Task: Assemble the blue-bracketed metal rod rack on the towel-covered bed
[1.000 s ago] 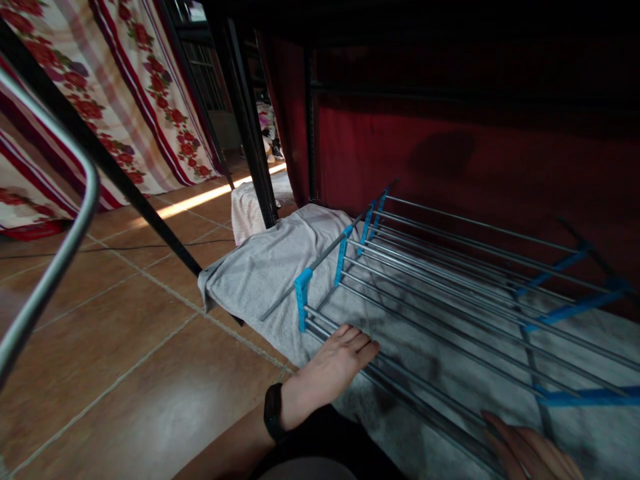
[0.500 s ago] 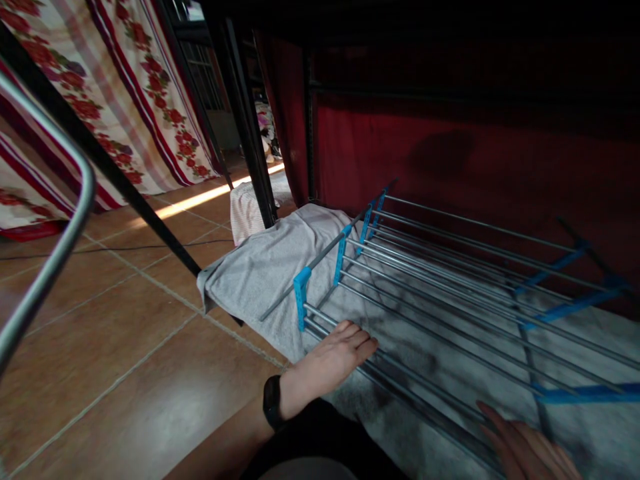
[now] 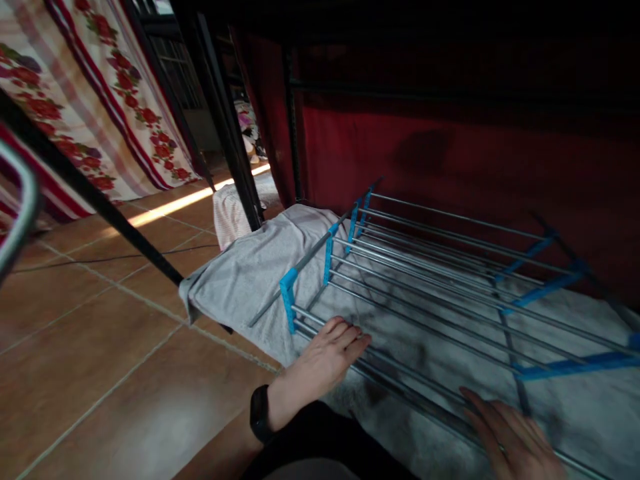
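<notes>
Hands are pressing flat on the near rails of a folded metal drying rack (image 3: 440, 280): the left hand (image 3: 325, 353) is lying open, fingers spread beside a blue plastic bracket (image 3: 289, 297), the right hand (image 3: 515, 440) open further along, neither gripping. Rack is lying on a grey towel (image 3: 250, 273) spread over the tiled floor (image 3: 100, 373), so even, downward pressure from both palms is probably keeping it from sliding.
</notes>
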`<state>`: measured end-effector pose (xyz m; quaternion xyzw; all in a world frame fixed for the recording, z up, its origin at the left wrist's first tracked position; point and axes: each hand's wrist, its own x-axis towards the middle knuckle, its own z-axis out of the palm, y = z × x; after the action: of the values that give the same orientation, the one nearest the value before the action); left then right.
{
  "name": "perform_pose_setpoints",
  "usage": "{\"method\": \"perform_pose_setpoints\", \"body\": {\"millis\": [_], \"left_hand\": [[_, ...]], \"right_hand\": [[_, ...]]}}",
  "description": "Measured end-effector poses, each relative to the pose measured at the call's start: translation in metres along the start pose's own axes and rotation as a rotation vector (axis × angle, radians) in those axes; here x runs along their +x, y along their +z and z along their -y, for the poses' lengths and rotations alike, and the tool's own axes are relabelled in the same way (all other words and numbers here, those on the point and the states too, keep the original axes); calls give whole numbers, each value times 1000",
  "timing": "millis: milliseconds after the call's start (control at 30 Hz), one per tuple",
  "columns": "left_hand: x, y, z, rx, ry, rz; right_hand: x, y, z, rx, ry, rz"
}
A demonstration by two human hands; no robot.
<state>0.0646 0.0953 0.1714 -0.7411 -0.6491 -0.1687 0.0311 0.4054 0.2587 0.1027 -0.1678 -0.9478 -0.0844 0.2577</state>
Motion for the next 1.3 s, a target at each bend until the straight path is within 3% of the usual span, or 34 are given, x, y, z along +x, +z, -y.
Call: {"method": "perform_pose_setpoints", "body": {"millis": [100,267,500,700,933,1067,1233,1300], "left_hand": [[4,7,-14,-18,104,-70],[25,30,-37,-34,259,-178],[67,55,-60,-33,435,-227],[75,69,-61,-30,441,-172],[73,68,-60,-83,438,-137],[74,68,-61,-112,428,-150],[73,69,-60,-114,436,-142],[74,70,-59,-118,429,-139]], "right_hand": [[14,-10,23,54,256,39],[43,-28,42,103,428,106],[46,-32,42,77,477,77],[46,-37,49,128,470,46],[16,-41,56,131,600,-190],[-18,-37,50,97,852,-414],[-52,-33,26,83,1209,-854],[-62,-31,14,152,1301,-937]]}}
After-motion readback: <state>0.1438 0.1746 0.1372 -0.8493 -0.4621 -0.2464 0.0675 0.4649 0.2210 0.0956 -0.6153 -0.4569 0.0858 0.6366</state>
